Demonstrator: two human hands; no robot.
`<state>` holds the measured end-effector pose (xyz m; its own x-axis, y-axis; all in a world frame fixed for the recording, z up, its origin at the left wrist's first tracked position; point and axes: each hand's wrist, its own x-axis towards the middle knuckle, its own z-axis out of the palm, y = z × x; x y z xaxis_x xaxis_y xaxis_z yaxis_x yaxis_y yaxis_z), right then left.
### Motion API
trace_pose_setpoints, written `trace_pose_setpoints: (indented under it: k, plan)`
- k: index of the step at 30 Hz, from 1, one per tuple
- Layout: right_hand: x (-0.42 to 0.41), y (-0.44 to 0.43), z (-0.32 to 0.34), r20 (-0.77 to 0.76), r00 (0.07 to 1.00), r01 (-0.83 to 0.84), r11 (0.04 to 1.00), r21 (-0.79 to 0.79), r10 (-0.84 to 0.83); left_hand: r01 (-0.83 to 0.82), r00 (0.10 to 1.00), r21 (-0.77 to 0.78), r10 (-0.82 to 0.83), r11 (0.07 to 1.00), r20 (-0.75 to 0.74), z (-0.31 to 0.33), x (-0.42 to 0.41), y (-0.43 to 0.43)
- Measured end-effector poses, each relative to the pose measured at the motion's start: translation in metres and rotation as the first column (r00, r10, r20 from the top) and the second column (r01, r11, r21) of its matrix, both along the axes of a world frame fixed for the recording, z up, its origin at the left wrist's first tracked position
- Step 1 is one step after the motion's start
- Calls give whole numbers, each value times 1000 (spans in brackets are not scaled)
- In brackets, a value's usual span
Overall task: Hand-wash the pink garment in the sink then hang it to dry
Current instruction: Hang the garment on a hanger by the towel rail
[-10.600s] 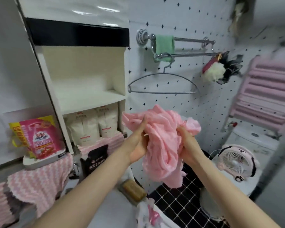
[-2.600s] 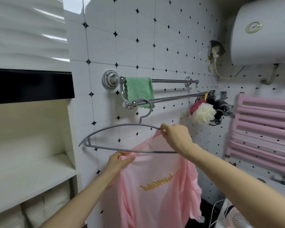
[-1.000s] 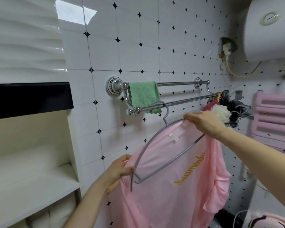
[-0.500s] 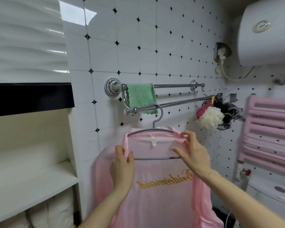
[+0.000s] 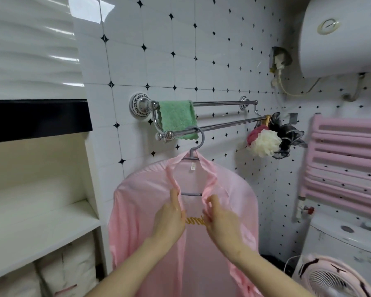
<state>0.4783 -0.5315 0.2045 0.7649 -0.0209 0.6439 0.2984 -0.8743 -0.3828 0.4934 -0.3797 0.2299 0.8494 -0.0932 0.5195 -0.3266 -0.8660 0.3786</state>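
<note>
The pink garment (image 5: 141, 202) hangs spread on a grey hanger (image 5: 198, 142), whose hook sits over the front chrome towel rail (image 5: 223, 124). Gold lettering shows between my hands. My left hand (image 5: 169, 215) pinches the left front edge of the garment just below the hanger's crossbar. The right front edge is pinched by my right hand (image 5: 220, 217) at the same height. The sink is out of view.
A green cloth (image 5: 177, 118) drapes over the rails. Bath sponges (image 5: 266, 140) hang at the rail's right end. White shelves (image 5: 41, 221) are at left; a pink rack (image 5: 347, 159), water heater (image 5: 338, 33), toilet tank (image 5: 347, 234) and small fan (image 5: 330, 277) at right.
The hanger was tilted while the garment went over it; it now hangs level. Both hands have slid down from the shoulders to the front edges near the middle.
</note>
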Motion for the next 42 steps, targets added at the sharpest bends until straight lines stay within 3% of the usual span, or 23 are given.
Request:
trace_pose_setpoints:
  k: [3,5,7,9,11,13,15,18,20,26,28,34,37,40,42]
  plan:
    - [-15,17,-8,-139,990,-44,984,-171,20,142,954,178,-87,974,-288,-27,-16,-10]
    - [-19,12,-18,-69,997,-8,927,-375,-19,198,928,375,-51,906,-368,-34,-26,-9]
    - [-20,-2,-18,15,999,49,898,-438,-48,64,977,295,1,953,-215,-29,-26,1]
    - [-20,-16,-12,165,986,50,929,-367,12,-15,987,-39,21,999,162,-17,-18,15]
    - [-19,-28,9,396,918,83,982,-169,-10,31,868,-254,100,967,486,3,2,30]
    - [-2,-48,28,445,884,77,984,159,-142,25,821,-237,116,971,559,28,25,46]
    - [19,-69,40,301,940,33,920,391,-162,-5,873,-131,68,991,482,45,44,56]
    - [39,-86,60,44,995,-99,835,541,89,44,956,-41,-30,998,290,47,58,61]
    - [46,-87,68,-41,984,-127,849,513,172,54,977,-61,-40,997,207,48,59,61]
    - [54,-94,79,-141,965,-115,842,527,221,-27,998,-225,14,974,-58,55,61,63]
    - [56,-97,81,-117,954,-160,797,582,277,-71,991,-248,40,966,-125,59,63,64]
    - [65,-102,92,-2,967,-169,649,742,255,-95,990,-330,54,939,-129,52,66,64]
    - [76,-105,101,-126,953,-91,659,747,275,-94,991,-330,56,939,-124,54,66,64]
    - [86,-112,108,-378,873,19,754,657,308,-100,993,-313,74,945,-94,56,67,65]
    - [87,-116,107,-404,855,10,769,639,324,-116,992,-325,93,938,-84,54,68,66]
